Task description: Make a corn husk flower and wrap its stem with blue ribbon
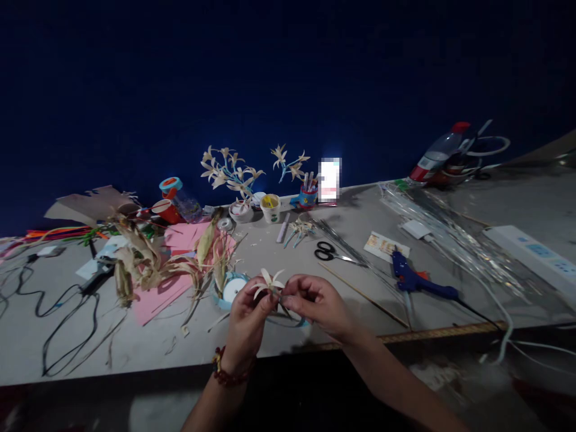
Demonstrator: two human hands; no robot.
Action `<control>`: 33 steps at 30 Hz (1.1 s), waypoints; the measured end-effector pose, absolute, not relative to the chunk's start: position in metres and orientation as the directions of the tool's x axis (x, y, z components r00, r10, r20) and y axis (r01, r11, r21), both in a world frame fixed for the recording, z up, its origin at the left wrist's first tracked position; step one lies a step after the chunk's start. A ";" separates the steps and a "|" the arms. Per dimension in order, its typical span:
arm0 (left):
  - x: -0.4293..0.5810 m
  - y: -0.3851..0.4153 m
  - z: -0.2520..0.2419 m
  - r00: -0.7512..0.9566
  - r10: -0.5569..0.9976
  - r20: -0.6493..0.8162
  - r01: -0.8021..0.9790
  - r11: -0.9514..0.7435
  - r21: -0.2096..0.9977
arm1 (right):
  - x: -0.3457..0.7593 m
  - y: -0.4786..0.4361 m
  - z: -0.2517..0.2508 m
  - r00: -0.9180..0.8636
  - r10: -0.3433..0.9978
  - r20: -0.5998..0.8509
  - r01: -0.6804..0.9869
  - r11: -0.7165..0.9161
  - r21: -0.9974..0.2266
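Note:
A pale corn-husk flower [270, 283] with narrow pointed petals stands up between my hands, near the table's front edge. My left hand [251, 312] is closed and pinches it at the base with thumb and fingers. Right beside the base, the thumb and fingers of my right hand [317, 303] are pressed together; what they hold is hidden. Under the hands a strip of light blue tape [302, 323] shows. Just behind my left hand lies a roll of blue tape [220, 298] with a white disc in it.
Dried corn husks [139, 255] and pink paper [164, 300] lie on the left. Behind stand finished husk-flower branches [229, 174] and a paper cup [270, 210]. Black scissors [326, 251], thin wires, a wooden stick [364, 295] and a blue glue gun [416, 280] lie to the right.

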State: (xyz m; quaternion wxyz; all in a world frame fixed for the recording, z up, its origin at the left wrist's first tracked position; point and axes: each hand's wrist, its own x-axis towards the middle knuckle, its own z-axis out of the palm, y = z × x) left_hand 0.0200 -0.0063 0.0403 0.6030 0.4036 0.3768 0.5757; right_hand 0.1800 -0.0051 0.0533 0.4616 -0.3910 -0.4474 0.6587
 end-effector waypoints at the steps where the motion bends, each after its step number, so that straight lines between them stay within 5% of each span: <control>1: 0.020 -0.006 0.040 0.055 0.998 0.012 -0.394 0.011 0.919 | 0.180 -0.005 0.053 -0.263 0.960 -0.101 -0.252 -0.170 -0.953; 7: 0.019 -0.007 0.043 0.062 0.998 0.000 -0.365 0.023 0.931 | 0.183 -0.007 0.056 -0.264 0.964 -0.032 -0.128 -0.068 -0.989; 21: 0.017 -0.010 0.055 0.169 0.985 -0.032 -0.406 0.099 0.909 | 0.186 -0.007 0.060 -0.327 0.944 -0.049 -0.154 -0.104 -0.983; 33: 0.023 -0.010 0.046 0.100 0.995 0.009 -0.437 0.036 0.899 | 0.185 -0.016 0.068 -0.170 0.957 0.237 0.101 0.256 -0.961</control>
